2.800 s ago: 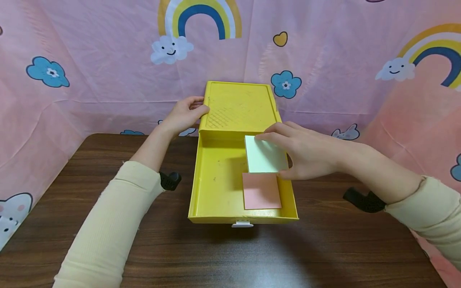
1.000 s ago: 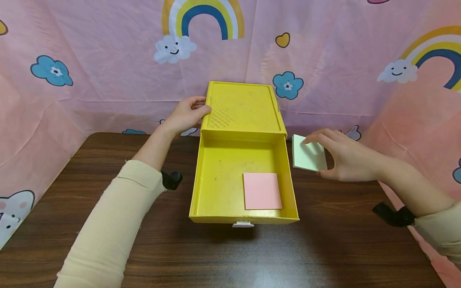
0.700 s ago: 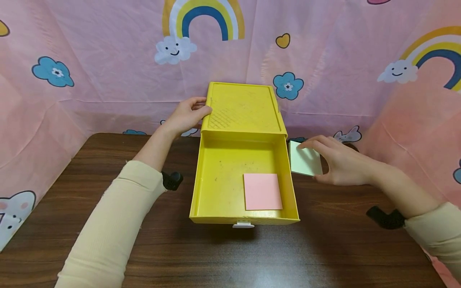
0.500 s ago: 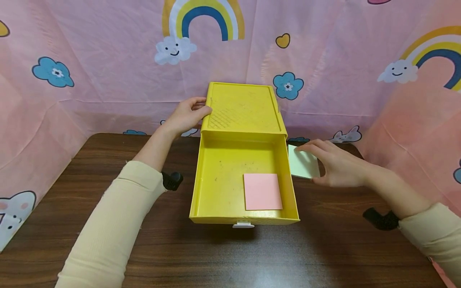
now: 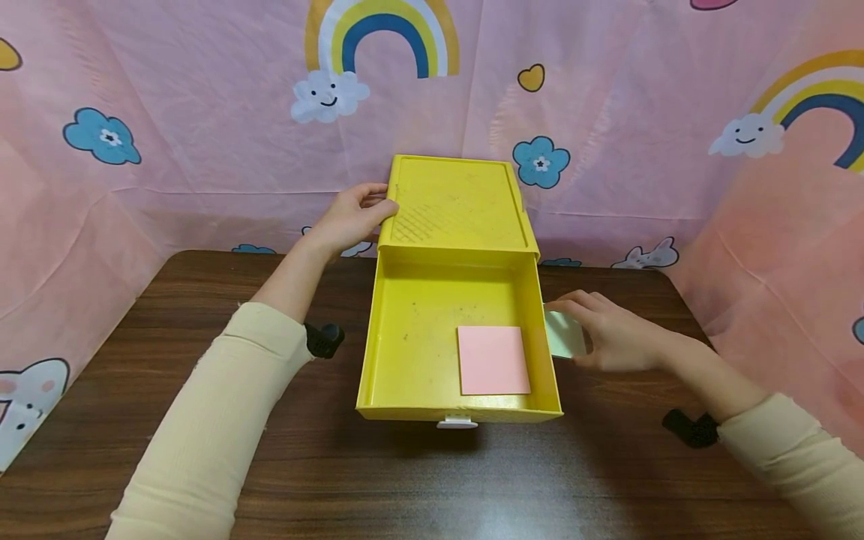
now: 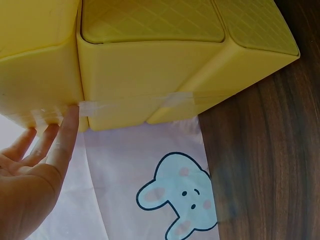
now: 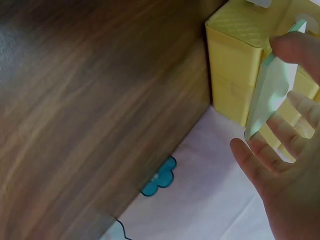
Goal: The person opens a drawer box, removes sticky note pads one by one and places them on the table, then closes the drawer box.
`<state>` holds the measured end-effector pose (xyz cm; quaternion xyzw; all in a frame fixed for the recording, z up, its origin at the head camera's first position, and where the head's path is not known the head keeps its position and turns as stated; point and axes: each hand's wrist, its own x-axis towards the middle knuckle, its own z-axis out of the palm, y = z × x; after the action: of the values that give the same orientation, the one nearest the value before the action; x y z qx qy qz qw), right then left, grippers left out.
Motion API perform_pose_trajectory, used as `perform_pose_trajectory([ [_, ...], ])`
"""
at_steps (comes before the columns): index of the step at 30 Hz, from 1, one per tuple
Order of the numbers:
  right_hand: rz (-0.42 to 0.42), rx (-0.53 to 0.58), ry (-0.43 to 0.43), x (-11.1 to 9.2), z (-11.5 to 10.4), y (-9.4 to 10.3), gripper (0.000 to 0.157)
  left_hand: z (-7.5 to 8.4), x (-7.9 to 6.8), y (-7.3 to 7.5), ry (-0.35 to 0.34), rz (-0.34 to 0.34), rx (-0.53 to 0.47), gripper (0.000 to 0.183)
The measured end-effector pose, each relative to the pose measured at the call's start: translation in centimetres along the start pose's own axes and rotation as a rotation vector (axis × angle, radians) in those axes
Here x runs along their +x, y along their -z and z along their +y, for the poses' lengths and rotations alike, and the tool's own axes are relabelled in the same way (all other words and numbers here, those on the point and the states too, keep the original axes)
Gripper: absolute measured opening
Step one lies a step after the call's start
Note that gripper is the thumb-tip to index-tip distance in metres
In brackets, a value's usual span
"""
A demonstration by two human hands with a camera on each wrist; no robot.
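A yellow drawer unit (image 5: 466, 199) stands at the back of the table, its top drawer (image 5: 415, 315) pulled out toward me. Flat in the drawer's front right corner lies a pink sticky note pad (image 5: 494, 360). My left hand (image 5: 347, 219) rests against the unit's left side near the top. In the left wrist view, the fingers (image 6: 65, 137) lie nearly straight against that side. Just outside the drawer's right wall, my right hand (image 5: 617, 334) pinches a pale green sticky note pad (image 5: 564, 334) between thumb and fingers. The right wrist view shows this pad (image 7: 274, 87) tilted on edge.
The drawer's front carries a white handle (image 5: 457, 423). Dark wood tabletop (image 5: 324, 465) surrounds the unit on the left, front and right. A pink patterned cloth (image 5: 223, 135) hangs close behind it.
My right hand has taken the green pad out of the drawer over its right wall, then lowered it toward me beside the drawer. My left hand and the pink pad stay in place.
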<state>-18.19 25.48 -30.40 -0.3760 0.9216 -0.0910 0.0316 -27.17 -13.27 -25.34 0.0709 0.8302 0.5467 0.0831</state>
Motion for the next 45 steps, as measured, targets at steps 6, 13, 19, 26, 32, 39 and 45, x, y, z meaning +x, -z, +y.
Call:
perform_pose_trajectory([
  [6,-0.02,0.026,-0.015,0.4,0.0,-1.6,0.073,0.0,-0.1,0.0,0.003,-0.003,-0.001,0.06],
  [13,-0.043,0.048,0.007,0.5,0.5,-3.3,0.074,0.0,0.0,0.1,0.001,-0.006,-0.001,0.06],
  [19,-0.059,0.067,-0.002,0.8,0.9,-4.1,0.08,0.2,0.0,0.0,0.003,-0.003,-0.001,0.059],
  [26,-0.102,0.072,-0.013,1.1,1.6,-5.2,0.081,0.2,0.0,0.0,-0.002,0.002,0.006,0.059],
  [32,-0.126,0.088,-0.028,1.3,2.1,-5.9,0.079,0.0,0.1,-0.1,-0.002,-0.003,0.004,0.06],
  [39,-0.17,0.063,-0.065,1.6,2.5,-6.5,0.078,0.0,-0.1,0.0,0.005,-0.002,0.002,0.06],
  [45,-0.166,0.059,-0.05,2.0,2.9,-6.9,0.072,0.0,0.0,0.0,0.002,0.0,-0.001,0.06],
])
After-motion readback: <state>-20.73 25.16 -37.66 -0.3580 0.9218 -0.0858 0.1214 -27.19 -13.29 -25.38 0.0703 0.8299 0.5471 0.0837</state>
